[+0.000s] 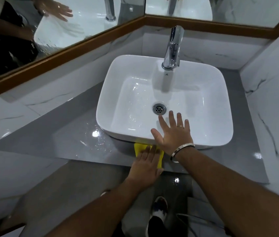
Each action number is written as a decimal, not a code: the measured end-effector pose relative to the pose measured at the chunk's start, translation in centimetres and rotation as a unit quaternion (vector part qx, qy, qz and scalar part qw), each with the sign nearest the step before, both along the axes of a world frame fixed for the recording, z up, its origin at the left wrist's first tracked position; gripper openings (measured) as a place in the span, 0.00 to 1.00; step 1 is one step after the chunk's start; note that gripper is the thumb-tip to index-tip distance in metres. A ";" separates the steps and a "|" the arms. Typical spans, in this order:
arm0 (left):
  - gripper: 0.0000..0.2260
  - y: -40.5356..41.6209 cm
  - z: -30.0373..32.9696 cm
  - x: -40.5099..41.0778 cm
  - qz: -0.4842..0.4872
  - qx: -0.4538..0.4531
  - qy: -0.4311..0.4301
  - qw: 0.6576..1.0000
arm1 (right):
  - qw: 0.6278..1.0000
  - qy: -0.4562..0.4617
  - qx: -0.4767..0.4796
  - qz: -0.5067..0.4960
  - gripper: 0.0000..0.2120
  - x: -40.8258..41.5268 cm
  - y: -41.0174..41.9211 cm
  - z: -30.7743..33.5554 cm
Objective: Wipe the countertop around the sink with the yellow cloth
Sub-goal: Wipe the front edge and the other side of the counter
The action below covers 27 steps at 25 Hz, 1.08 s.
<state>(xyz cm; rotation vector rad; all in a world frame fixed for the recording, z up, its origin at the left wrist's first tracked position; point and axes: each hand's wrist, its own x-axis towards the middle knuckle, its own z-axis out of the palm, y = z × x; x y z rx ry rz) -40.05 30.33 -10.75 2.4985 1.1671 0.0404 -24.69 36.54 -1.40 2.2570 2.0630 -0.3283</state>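
The yellow cloth (159, 158) is laid flat on the grey countertop (49, 142), on the narrow strip between the front wall of the sink (203, 134) and the counter's front edge; its far end is tucked against the base of the basin, and its near end reaches almost to the counter edge. It is pressed down by the left hand (145, 165), which is spread palm-down over it with the fingers (150, 151) extended and held close together, not curled around the fabric; only the cloth's far-left corner and right edge are seen past the hand. The right hand (173, 134) is placed just beyond, flat on the front rim of the sink, with its fingers (171, 117) splayed wide open and reaching into the bowl; nothing is gripped by it. A ring (180, 126) is worn on one finger and a metal bangle (181, 148) on the wrist. The drain (159, 108) is found just past the fingertips, in the middle of the wet, glossy bowl; the chrome faucet (173, 48) is mounted upright at the back rim. Sheen and droplets are seen on the countertop to the left of the basin. White marble-patterned walls (272, 100) enclose the counter on both sides; wood-framed mirrors (15, 40) are fixed above, and a hand on the basin is reflected in the left one. Below the counter edge, a shoe (159, 212) is visible on the floor.
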 end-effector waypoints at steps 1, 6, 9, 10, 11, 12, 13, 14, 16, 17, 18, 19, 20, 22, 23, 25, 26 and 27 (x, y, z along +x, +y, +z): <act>0.27 0.8 -0.6 0.1 -0.015 -0.035 0.028 0.999 | 1.000 0.005 -0.006 -0.002 0.37 0.2 0.0 0.0; 0.24 5.5 -2.0 -14.6 0.040 0.084 0.062 0.994 | 1.000 -0.002 -0.020 0.005 0.36 0.1 0.3 0.2; 0.23 5.6 -1.0 -15.6 0.068 0.081 0.078 0.991 | 1.000 -0.024 -0.013 0.009 0.34 -0.1 0.2 0.3; 0.23 4.8 -1.5 -13.2 0.048 0.050 0.070 0.995 | 0.999 -0.026 -0.018 0.010 0.34 -0.4 0.4 0.3; 0.23 3.7 -1.7 -10.6 0.029 0.037 0.051 0.998 | 0.999 -0.023 -0.021 0.014 0.34 -0.9 0.7 0.4; 0.23 2.9 -2.0 -8.8 0.019 0.037 0.034 0.999 | 0.999 -0.015 -0.019 0.023 0.34 -2.1 1.1 0.3; 0.23 3.1 -1.7 -8.8 0.017 0.029 0.027 0.999 | 0.999 0.000 -0.018 0.035 0.33 -3.8 2.0 0.3; 0.23 4.1 -1.8 -10.5 0.040 0.033 0.017 0.998 | 0.999 0.020 -0.012 0.047 0.32 -5.6 2.8 0.3; 0.25 6.5 -2.4 -17.1 0.187 0.020 0.026 0.982 | 0.995 0.062 0.001 0.079 0.32 -9.7 4.4 0.0; 0.26 7.3 -2.2 -20.7 0.254 0.016 0.037 0.966 | 0.994 0.073 -0.009 0.086 0.34 -11.2 4.9 -0.1; 0.28 7.5 -2.3 -23.6 0.276 0.027 0.048 0.959 | 0.993 0.079 -0.025 0.085 0.35 -12.4 5.3 -0.2; 0.29 7.2 -2.7 -25.6 0.231 0.055 0.057 0.970 | 0.993 0.083 -0.033 0.076 0.36 -13.0 5.7 -0.3; 0.29 7.1 -2.9 -26.1 0.141 0.075 0.064 0.985 | 0.994 0.085 -0.029 0.064 0.36 -13.0 5.9 -0.3; 0.29 7.7 -3.0 -24.3 -0.035 0.053 0.016 0.998 | 0.995 0.079 -0.017 0.051 0.36 -13.1 6.1 -0.4; 0.30 8.6 -3.1 -22.6 -0.068 0.041 -0.011 0.997 | 0.996 0.075 -0.020 0.052 0.36 -13.1 6.2 -0.4; 0.30 10.6 -3.2 -20.2 -0.080 0.049 -0.033 0.995 | 0.996 0.064 -0.033 0.057 0.36 -13.0 6.2 -0.4; 0.30 12.0 -3.3 -20.1 -0.065 0.071 -0.029 0.995 | 0.996 0.059 -0.034 0.060 0.36 -13.0 6.4 -0.3; 0.29 13.6 -3.4 -20.7 -0.014 0.081 -0.020 0.996 | 0.996 0.056 -0.034 0.064 0.35 -13.0 6.5 -0.2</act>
